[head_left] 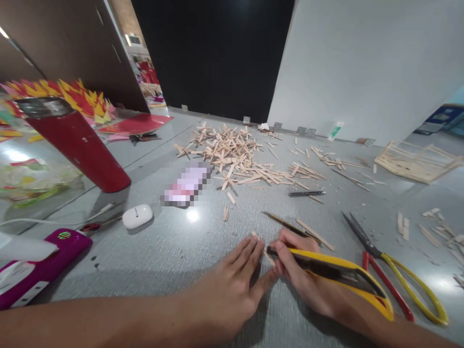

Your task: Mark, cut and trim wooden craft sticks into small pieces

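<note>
A small wooden stick (268, 258) lies on the grey table between my hands. My left hand (235, 280) bears down on it, with fingers held together at one side and the thumb reaching to its near end. In my right hand (293, 261) is a yellow-and-black utility knife (337, 268), its front end at the stick; the blade is too small to make out. Just beyond the right hand lie pointed tweezers (286, 222) and another wooden stick (314, 234). Scissors (373, 249) with red and yellow handles rest to the right, blades parted.
A heap of wooden sticks (232, 150) spreads at the back. A pen (307, 193), a blurred phone (188, 183), a white earbud case (137, 216), a red flask (79, 145) and a purple device (61, 256) stand or lie around. A stick frame (416, 166) is at the far right.
</note>
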The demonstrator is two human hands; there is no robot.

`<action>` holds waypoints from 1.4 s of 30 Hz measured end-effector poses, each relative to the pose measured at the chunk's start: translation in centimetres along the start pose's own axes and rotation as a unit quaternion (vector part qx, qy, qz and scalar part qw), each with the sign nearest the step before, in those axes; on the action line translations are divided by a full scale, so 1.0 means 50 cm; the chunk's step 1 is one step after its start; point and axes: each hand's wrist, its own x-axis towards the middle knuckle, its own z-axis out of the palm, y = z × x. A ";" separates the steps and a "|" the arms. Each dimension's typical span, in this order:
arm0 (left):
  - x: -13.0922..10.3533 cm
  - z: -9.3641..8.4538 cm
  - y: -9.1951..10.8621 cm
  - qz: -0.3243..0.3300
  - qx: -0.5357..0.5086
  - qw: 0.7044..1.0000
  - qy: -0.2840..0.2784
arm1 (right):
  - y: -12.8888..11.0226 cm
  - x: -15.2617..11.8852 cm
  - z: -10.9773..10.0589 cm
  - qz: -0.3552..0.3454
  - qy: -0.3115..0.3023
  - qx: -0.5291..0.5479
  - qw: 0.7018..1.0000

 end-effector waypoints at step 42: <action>-0.002 0.001 -0.006 -0.010 -0.016 1.000 0.005 | 0.012 -0.001 0.002 -0.139 0.025 -0.076 0.987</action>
